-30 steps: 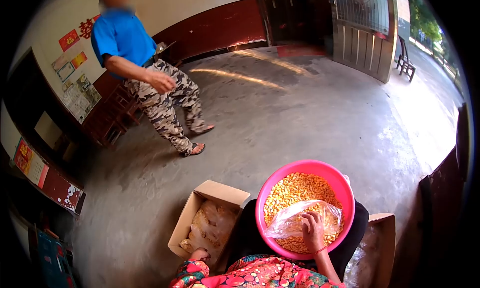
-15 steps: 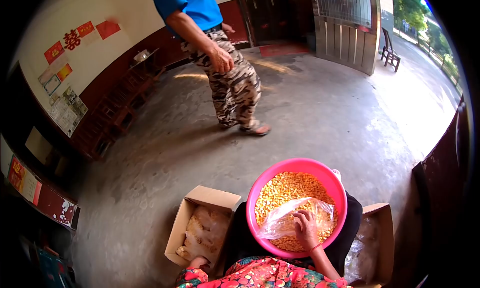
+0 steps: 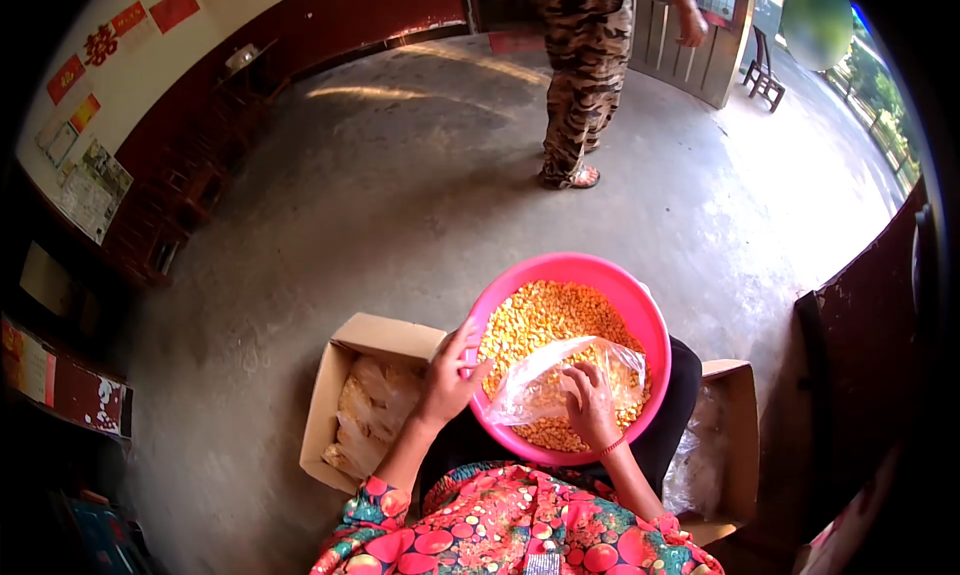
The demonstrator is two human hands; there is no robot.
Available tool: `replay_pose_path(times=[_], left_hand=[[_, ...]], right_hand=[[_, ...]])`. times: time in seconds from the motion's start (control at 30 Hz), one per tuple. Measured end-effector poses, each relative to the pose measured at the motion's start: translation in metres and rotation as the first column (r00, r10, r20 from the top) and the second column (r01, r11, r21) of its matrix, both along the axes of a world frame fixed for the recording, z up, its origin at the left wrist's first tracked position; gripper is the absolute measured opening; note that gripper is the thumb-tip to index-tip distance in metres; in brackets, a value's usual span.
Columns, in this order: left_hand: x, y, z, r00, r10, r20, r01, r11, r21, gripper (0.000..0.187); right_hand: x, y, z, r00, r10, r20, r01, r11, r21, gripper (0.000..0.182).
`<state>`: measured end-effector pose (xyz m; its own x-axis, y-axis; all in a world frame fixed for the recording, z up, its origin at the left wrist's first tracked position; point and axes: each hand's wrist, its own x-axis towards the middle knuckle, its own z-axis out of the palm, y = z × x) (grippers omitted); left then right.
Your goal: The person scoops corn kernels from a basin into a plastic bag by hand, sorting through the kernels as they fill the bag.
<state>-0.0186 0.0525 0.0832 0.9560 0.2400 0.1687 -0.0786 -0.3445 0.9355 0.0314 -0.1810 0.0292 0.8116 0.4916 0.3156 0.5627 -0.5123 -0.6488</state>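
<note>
A pink basin [image 3: 655, 320] of yellow corn kernels [image 3: 548, 310] rests on my lap. A clear plastic bag [image 3: 530, 380] lies across the kernels, its mouth partly spread. My right hand [image 3: 593, 410], with a red cord at the wrist, has its fingers curled on the bag's near edge. At the basin's left rim is my left hand [image 3: 448, 377], fingers apart and holding nothing; whether it touches the rim is hard to tell.
On my left stands a cardboard box [image 3: 325, 405] with filled plastic bags [image 3: 375, 405]. Another cardboard box [image 3: 740, 425], on my right, holds clear plastic bags [image 3: 697, 465]. A person in camouflage trousers [image 3: 585, 70] is on the concrete floor ahead, near the doorway.
My left hand has come up from the left box to the basin's rim. The right hand stays at the bag. The walking person has moved right, toward the doorway.
</note>
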Motion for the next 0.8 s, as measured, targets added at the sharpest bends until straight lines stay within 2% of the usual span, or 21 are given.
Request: replay_pose_path(times=[0.03,0.07,0.13,0.2,0.23,0.27,0.33,0.37,0.4,0.47,0.5,0.53,0.57,0.6,0.63,0.73,0.8], left_hand=[[0.006,-0.013,0.004,0.996,-0.082,-0.038,0.085,0.991,0.101,0.072],[0.011,-0.022,-0.003,0.988,-0.127,-0.084,0.147,0.944,0.295,0.086],[0.013,-0.032,-0.003,0.975,-0.147,-0.168,0.210,0.858,0.469,0.093],[0.014,-0.038,-0.009,0.887,-0.177,-0.427,0.384,0.797,0.467,0.097],[0.010,-0.041,-0.022,0.949,-0.089,-0.303,0.252,0.792,0.556,0.085],[0.011,-0.036,-0.028,0.949,-0.091,-0.300,0.251,0.797,0.550,0.085],[0.011,-0.025,-0.023,0.812,-0.174,-0.557,0.484,0.733,0.478,0.059],[0.008,-0.028,-0.028,0.902,-0.127,-0.414,0.354,0.767,0.536,0.029],[0.008,-0.029,-0.031,0.901,-0.126,-0.414,0.351,0.773,0.528,0.029],[0.017,-0.028,-0.033,0.946,-0.105,-0.308,0.206,0.926,0.316,0.020],[0.024,-0.026,-0.035,0.946,-0.119,-0.300,0.171,0.974,0.152,0.017],[0.030,-0.027,-0.044,0.975,-0.108,-0.195,0.100,0.994,-0.054,0.012],[0.036,-0.027,-0.052,0.979,-0.110,-0.170,0.060,0.960,-0.275,0.013],[0.043,-0.027,-0.053,0.983,-0.108,-0.146,0.024,0.875,-0.484,0.015],[0.048,-0.028,-0.048,0.986,-0.068,-0.155,-0.020,0.862,-0.507,0.016],[0.061,-0.033,-0.029,0.992,-0.002,-0.123,-0.072,0.800,-0.595,0.017],[0.067,-0.034,-0.019,0.998,0.067,0.012,-0.041,0.741,-0.670,0.017]], right_hand=[[0.001,-0.002,0.000,1.000,-0.012,-0.002,0.012,1.000,0.003,0.037],[0.003,-0.004,0.001,1.000,-0.026,-0.003,0.026,1.000,0.009,0.037],[0.006,-0.007,0.004,0.998,-0.051,-0.026,0.052,0.997,0.049,0.038],[0.012,-0.012,0.022,0.987,-0.129,0.096,0.123,0.990,0.061,0.041],[0.014,-0.016,0.029,0.974,-0.176,0.144,0.177,0.984,0.005,0.045],[0.016,-0.020,0.032,0.968,-0.215,0.126,0.222,0.974,-0.047,0.053],[0.022,-0.023,0.034,0.933,-0.308,0.186,0.334,0.933,-0.131,0.062],[0.028,-0.026,0.025,0.926,-0.325,0.193,0.361,0.912,-0.196,0.070],[0.034,-0.025,0.022,0.917,-0.349,0.195,0.389,0.892,-0.230,0.052],[0.055,-0.042,-0.019,0.960,-0.219,0.173,0.258,0.931,-0.256,0.027],[0.063,-0.041,-0.017,0.964,-0.251,0.083,0.263,0.944,-0.199,0.008],[0.066,-0.038,-0.018,0.949,-0.307,-0.068,0.311,0.949,0.060,0.005],[0.071,-0.039,-0.013,0.931,-0.268,-0.248,0.314,0.934,0.171,0.006],[0.077,-0.040,-0.001,0.887,-0.204,-0.415,0.337,0.900,0.276,0.007],[0.081,-0.036,0.016,0.918,-0.267,-0.294,0.347,0.898,0.269,0.008],[0.107,-0.035,0.026,0.929,-0.207,-0.308,0.337,0.819,0.465,0.010],[0.108,-0.031,0.057,0.913,-0.129,-0.387,0.339,0.767,0.545,0.010]])
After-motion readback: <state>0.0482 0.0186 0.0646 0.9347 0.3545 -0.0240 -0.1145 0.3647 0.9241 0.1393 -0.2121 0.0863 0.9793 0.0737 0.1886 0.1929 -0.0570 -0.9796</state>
